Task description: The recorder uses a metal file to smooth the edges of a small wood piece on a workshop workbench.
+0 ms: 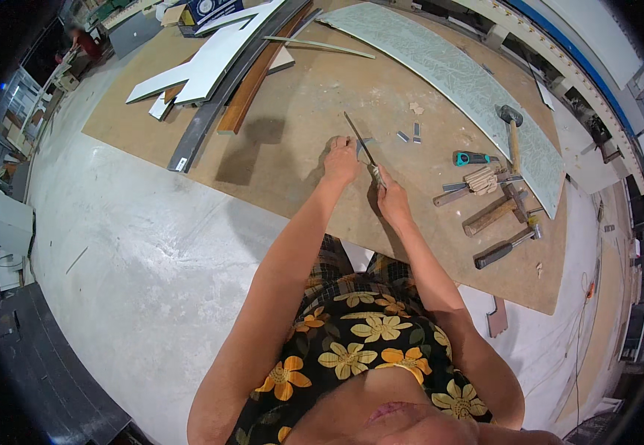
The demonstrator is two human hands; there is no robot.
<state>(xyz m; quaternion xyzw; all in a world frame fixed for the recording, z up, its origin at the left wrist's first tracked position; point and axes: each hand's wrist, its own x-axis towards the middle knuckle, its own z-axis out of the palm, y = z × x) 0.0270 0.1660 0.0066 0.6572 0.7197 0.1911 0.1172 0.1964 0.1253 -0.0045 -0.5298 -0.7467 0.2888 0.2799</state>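
My right hand (394,199) is closed round the pale, wrapped-looking handle of a long, thin, dark file (359,139). Its blade points away from me and slightly left over the brown board tabletop (292,167). Just left of the blade, my left hand (341,160) is closed, its fingers pressing on a small grey piece (368,140) that shows partly past the fingertips and beside the file. Whether blade and piece touch, I cannot tell. A little farther right lie small grey rectangular pieces (416,133) and pale beige scraps (416,108).
To the right lie a teal-and-black tool (475,158), a mallet (513,137), a bundle of wooden sticks (481,180) and hammers (505,249). A pale green patterned panel (441,67) spans the far right. Long dark strips (214,111) and white boards (207,70) are stacked far left.
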